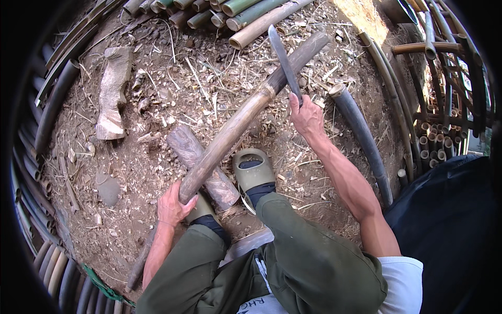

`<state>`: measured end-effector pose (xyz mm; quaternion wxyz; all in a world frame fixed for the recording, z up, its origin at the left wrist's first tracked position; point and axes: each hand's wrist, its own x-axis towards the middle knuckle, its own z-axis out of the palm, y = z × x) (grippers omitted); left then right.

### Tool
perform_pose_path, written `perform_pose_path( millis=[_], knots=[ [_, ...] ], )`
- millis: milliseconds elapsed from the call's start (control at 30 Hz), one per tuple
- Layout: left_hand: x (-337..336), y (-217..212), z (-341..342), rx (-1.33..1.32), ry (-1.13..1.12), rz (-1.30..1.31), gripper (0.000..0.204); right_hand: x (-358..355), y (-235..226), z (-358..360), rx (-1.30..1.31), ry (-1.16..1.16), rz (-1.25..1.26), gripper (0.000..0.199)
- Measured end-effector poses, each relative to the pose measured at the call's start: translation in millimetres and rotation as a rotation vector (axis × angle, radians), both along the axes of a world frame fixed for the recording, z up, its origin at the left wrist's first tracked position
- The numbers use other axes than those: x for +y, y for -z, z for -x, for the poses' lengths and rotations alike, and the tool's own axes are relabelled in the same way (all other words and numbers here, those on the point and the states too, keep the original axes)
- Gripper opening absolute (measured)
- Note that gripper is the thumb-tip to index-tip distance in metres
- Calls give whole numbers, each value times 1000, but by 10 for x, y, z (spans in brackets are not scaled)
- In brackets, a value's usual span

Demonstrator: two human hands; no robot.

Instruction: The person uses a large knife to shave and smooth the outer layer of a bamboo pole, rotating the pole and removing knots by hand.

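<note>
The widest thing is the dirt ground (157,162), strewn with pale chips and shavings. At the far right stands a rack (443,94) of crossed bamboo rods, with a bundle of cut bamboo ends (438,146) low inside it, their round openings facing the person. A dark sheet (444,220) spreads below it. Poles are stacked along the left side, and a further stack (209,15) lies at the top. The person's legs, in olive trousers (319,235), are bent and apart.

A long bamboo pole (235,125) slants from near the left foot up toward the upper right, passing over a short log (180,144). A thinner brown length shows past the left wrist; whether it belongs to the same pole I cannot tell. A grey bamboo length (361,131) lies to the right, and a pale wood block (113,89) to the upper left.

The left hand (174,205) is wrapped around the pole's near end, thumb toward the right foot. The right arm reaches forward, its hand (307,116) closed around the handle of a long knife (282,57), thumb up along it. The blade crosses over the pole near its far end, tip right by the lowest pole of the stack.

Chip-covered ground gives room left of the log, and a narrower strip runs between right forearm and grey length.
</note>
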<state>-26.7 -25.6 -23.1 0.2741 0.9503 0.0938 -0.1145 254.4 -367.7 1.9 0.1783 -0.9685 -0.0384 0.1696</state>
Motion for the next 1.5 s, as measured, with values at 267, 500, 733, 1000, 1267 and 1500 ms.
perform_pose_path(
  millis=[267, 500, 733, 1000, 1267, 1500],
  knots=[
    [85, -208, 17, 278, 12, 89, 74, -126, 226, -7, -143, 55, -31, 62],
    [222, -544, 734, 268, -140, -96, 90, -693, -383, -25, -88, 190, -252, 67],
    [672, -372, 1572, 698, -255, -198, 60, -965, -327, 563, 4, 340, -451, 55],
    [-315, -581, -186, 65, -39, -2, 65, -486, -238, 533, -394, -13, -260, 52],
    [-248, -459, 84, 330, -70, 40, 69, 99, -55, 312, -134, -285, -13, 48],
    [-203, -418, -137, 6, -12, 219, 74, 449, 68, 880, -226, -481, -169, 54]
  ],
)
